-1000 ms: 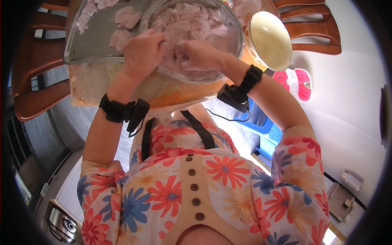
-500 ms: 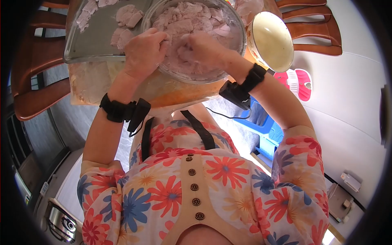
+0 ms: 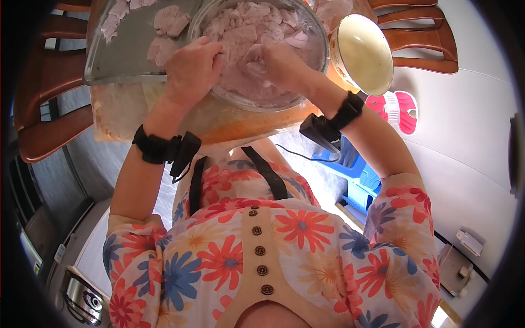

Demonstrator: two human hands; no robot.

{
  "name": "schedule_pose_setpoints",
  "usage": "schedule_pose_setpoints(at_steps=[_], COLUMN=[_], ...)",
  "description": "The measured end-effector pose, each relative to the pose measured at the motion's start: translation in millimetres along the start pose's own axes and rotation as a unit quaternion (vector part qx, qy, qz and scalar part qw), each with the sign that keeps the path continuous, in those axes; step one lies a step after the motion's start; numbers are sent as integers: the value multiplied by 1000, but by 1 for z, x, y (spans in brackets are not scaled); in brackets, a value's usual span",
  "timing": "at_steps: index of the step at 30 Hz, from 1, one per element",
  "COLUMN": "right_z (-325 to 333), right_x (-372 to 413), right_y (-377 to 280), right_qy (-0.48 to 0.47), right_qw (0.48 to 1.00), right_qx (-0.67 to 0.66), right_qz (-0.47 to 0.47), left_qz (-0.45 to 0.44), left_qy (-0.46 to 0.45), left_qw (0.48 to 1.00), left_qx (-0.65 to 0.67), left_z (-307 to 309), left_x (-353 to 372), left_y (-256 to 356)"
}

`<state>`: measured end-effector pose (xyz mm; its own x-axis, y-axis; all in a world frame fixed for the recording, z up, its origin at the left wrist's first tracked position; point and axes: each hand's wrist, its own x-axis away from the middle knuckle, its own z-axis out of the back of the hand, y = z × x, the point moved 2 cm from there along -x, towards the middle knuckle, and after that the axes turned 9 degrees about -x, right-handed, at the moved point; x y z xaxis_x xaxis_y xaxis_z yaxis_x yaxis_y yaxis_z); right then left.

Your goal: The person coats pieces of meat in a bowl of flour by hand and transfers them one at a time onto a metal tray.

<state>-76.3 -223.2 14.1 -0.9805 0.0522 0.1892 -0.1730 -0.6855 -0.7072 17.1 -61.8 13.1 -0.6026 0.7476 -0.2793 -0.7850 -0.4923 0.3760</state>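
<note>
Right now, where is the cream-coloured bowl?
In the head view, the cream-coloured bowl is at the upper right, close beside the glass bowl of pale pieces, on the side of the right hand.

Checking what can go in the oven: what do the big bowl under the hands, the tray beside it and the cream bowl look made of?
Big bowl: clear glass, it seems; the pale pieces show through its wall. Tray: grey metal with a dull sheen and thin raised rim, likely steel or aluminium. Cream bowl: glossy, perhaps enamel or ceramic; cannot tell which.
</note>
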Motion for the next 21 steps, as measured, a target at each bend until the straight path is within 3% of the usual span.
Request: schedule_pose_setpoints(at_steps=[3, 7, 10, 12, 16, 18, 21], right_z=[-11, 4, 17, 17, 7, 2, 2], right_x=[-11, -1, 24, 45, 53, 54, 54], right_y=[8, 10, 14, 15, 33, 28, 26], right_qy=[-16, -54, -26, 43, 102, 149, 153], right_qw=[999, 998, 998, 993, 989, 983, 980], right_qx=[39, -2, 64, 99, 107, 100, 117], right_qz=[16, -11, 7, -36, -12, -25, -52], left_qz=[-8, -20, -43, -73, -107, -88, -83], left_qy=[-20, -23, -67, -112, -128, -248, -268], left_qw=[999, 999, 994, 988, 983, 954, 948], left_qx=[-33, -24, -69, -74, -72, -147, -152], left_z=[-1, -1, -7, -19, -35, -38, -37], left_x=[-2, -6, -13, -20, -32, -38, -38], left_y=[0, 3, 14, 27, 40, 45, 46])
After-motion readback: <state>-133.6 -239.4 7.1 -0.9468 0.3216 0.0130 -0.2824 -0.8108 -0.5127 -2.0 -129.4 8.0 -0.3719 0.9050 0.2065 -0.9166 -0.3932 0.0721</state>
